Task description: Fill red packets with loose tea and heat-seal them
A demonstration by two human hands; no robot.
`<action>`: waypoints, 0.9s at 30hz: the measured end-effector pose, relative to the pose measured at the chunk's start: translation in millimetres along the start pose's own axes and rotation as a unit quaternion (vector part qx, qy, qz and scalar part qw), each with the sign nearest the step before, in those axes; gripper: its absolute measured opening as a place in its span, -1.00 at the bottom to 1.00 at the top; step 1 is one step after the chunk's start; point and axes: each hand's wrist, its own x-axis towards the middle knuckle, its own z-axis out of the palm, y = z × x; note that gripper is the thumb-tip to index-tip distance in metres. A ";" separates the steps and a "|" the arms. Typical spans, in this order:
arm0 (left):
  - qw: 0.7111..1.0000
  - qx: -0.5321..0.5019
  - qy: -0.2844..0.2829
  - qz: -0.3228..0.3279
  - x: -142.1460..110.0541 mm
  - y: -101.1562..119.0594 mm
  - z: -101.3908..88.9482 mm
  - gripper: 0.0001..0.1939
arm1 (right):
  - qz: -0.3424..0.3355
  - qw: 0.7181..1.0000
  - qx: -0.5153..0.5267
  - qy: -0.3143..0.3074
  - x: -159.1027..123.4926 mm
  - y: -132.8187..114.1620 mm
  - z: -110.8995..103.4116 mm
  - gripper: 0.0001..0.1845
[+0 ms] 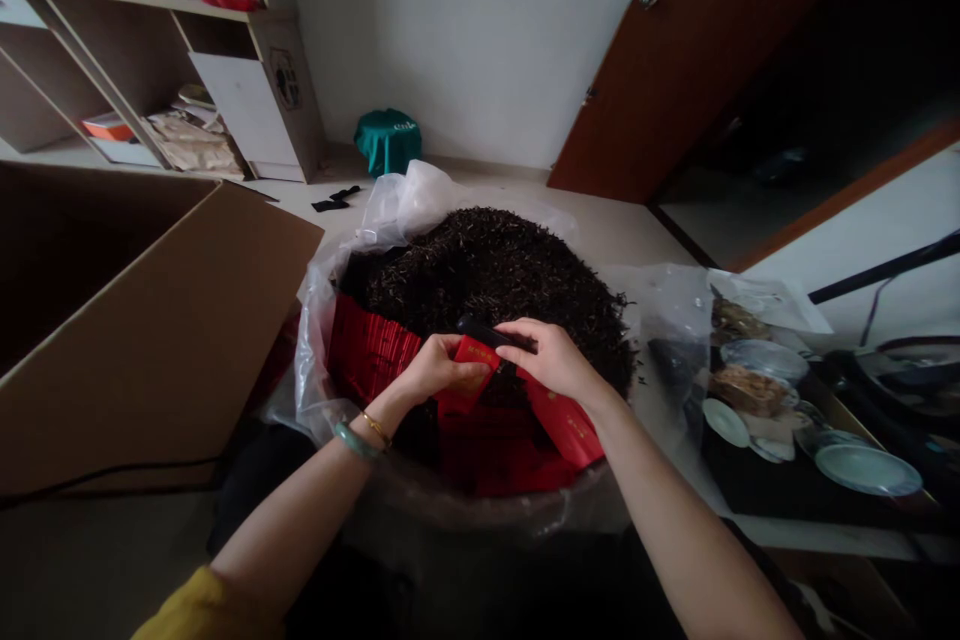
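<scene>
An open cardboard box stood on the floor at the left, below a beige shelf unit stacked with papers. A teal cloth bundle sat by the wall, and a dark tray at the right carried pale ceramic plates.

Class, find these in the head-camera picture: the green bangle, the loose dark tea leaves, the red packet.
Green bangle [352,441], head view, band's front.
Loose dark tea leaves [487,270], head view, heap's top.
Red packet [477,356], head view, upper end.
</scene>
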 end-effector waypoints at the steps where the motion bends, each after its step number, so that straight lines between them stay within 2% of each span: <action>1: 1.000 0.005 0.000 0.002 0.0 -0.1 -0.1 -0.59 | -0.005 1.000 -0.005 0.005 0.1 -1.4 0.5 -0.73; 5: 1.000 0.015 0.002 0.005 0.4 -0.4 -0.6 -0.61 | -0.014 1.000 -0.020 0.019 0.0 -3.1 -0.2 -0.75; 11: 1.000 0.001 -0.006 -0.010 -0.5 0.5 0.3 -0.56 | -0.002 1.000 -0.002 0.004 -0.5 -2.3 -0.8 -0.74; 15: 0.999 -0.034 0.030 0.012 -0.6 4.4 2.7 -0.52 | 0.016 0.999 0.041 -0.011 0.0 -2.4 -0.1 -0.71; 17: 0.995 -0.052 0.062 0.049 -0.4 6.4 3.9 -0.53 | 0.043 0.994 0.097 -0.012 0.8 -0.3 0.2 -0.61; 19: 0.991 -0.070 0.087 0.079 -0.2 7.3 5.2 -0.55 | 0.074 0.986 0.151 0.017 1.6 2.6 1.3 -0.44; 21: 0.988 -0.084 0.099 0.088 -0.5 6.9 6.6 -0.58 | 0.089 0.977 0.188 0.057 2.3 4.2 4.2 -0.21; 23: 0.987 -0.094 0.100 0.081 -1.1 5.6 8.2 -0.59 | 0.086 0.971 0.213 0.069 2.5 3.0 9.4 -0.03; 25: 0.988 -0.093 0.098 0.074 -1.9 4.2 10.0 -0.58 | 0.084 0.968 0.227 0.066 2.4 -1.0 15.9 0.02; 27: 0.989 -0.086 0.100 0.072 -2.6 3.3 11.7 -0.56 | 0.088 0.969 0.218 0.080 2.4 -6.7 21.5 -0.08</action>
